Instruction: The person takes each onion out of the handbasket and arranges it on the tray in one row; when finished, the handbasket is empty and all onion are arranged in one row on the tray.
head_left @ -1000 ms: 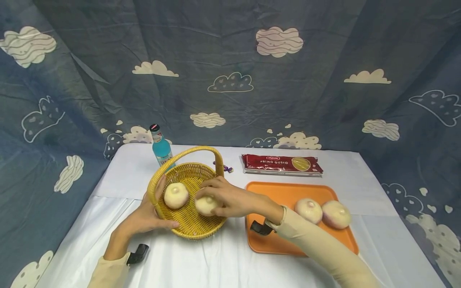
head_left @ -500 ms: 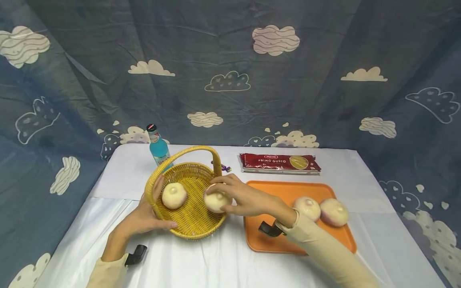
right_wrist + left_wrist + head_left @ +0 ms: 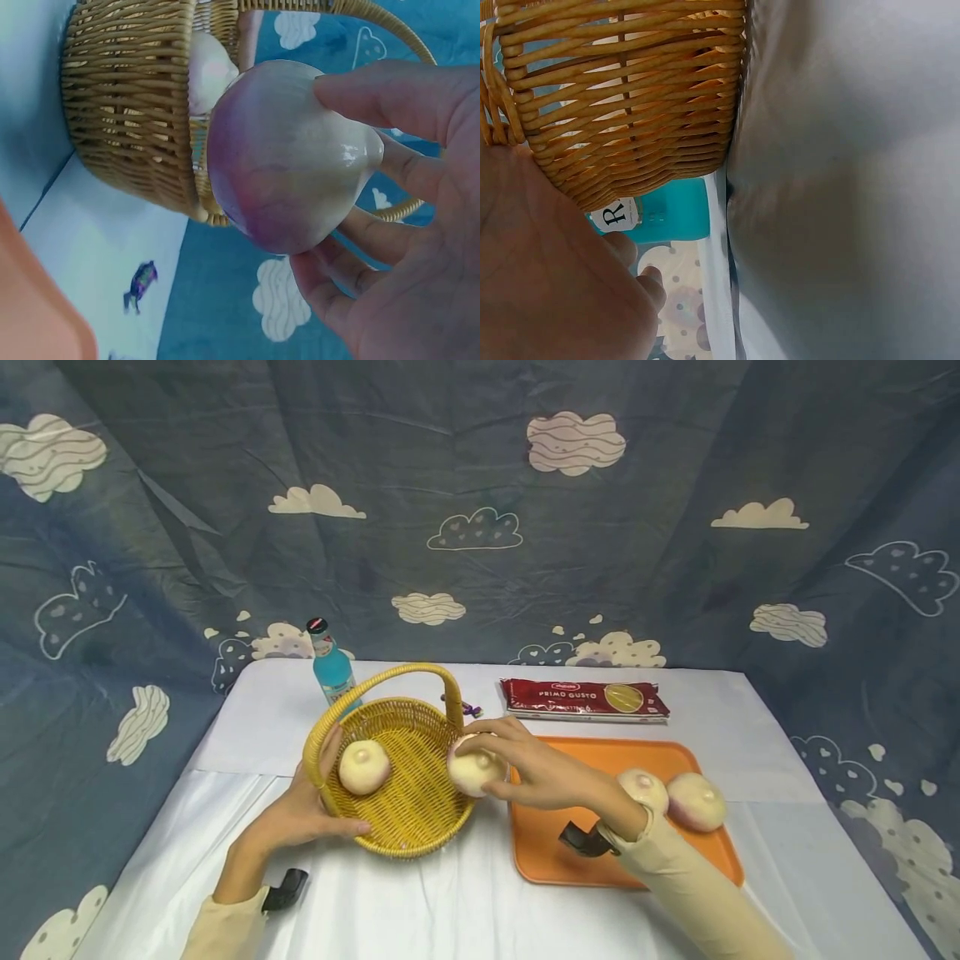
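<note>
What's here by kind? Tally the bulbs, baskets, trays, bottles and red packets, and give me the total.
Bulbs: 4
Basket: 1
Tray: 1
Bottle: 1
Red packet: 1
Total: 8

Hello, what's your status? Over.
Left hand grips yellow wicker basket. Right hand holds round white-and-purple vegetable at basket's right side. Arched wicker handle might obstruct.

a blue bottle (image 3: 332, 670) stands left of a small purple wrapper (image 3: 472, 710) and a red packet (image 3: 577, 698). behind them hangs a dark cloud-patterned curtain (image 3: 480, 585).
</note>
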Motion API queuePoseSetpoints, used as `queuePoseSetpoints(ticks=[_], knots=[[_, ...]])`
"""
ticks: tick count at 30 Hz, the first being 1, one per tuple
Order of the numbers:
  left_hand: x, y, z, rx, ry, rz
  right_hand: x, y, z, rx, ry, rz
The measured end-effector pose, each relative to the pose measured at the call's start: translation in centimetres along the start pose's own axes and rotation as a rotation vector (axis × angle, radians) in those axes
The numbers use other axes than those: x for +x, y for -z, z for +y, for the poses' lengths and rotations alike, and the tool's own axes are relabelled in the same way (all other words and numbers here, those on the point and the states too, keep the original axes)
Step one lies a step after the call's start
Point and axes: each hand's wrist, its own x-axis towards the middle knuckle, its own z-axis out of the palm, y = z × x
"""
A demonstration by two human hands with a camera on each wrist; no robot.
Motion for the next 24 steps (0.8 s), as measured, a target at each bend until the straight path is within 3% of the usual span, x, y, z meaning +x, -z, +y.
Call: queuePoseSetpoints(ticks=[12,24], knots=[[0.1,-0.1,0.1,-0.007,-0.012,0.009,-3.1,1.1,1.2,0.006,-0.073,0.09],[0.0,0.0,0.3,0.0,-0.01,-0.004,-5.9,1.2,2.9,-0.03,-0.172,0.117]])
